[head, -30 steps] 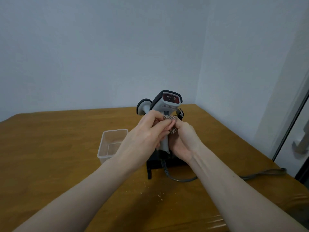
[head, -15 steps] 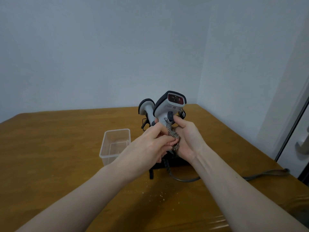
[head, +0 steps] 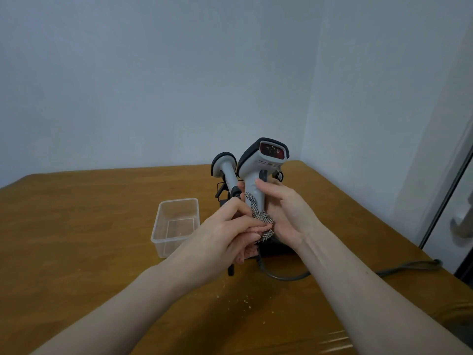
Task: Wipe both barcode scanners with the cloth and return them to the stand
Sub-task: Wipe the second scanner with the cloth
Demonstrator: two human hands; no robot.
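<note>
Scanner [head: 258,170] held upright above the table, red window turned toward the camera, handle wrapped by the right hand [head: 286,213], thumb across the front just under the trigger and fingers curled behind, probably to keep the body steady and the handle exposed for wiping. Checked cloth [head: 258,216] bunched against the lower handle, pinched in the curled fingers of the left hand [head: 230,234], just below the right thumb and touching the heel of that palm; judged to be mid-wipe along the grip section. Coiled grey cable [head: 281,276] trailing from the handle's base beneath both hands, then off to the right across the table [head: 102,226]. Second scanner [head: 226,170] just behind and left of the grip, seated head-up in the black stand [head: 231,270], whose base sits directly under the hands. Whether that one has been cleaned cannot be told. Clear plastic container [head: 176,224] left of the wiping hand, near but apart. Crumbs scattered on the wood nearer than the grip.
</note>
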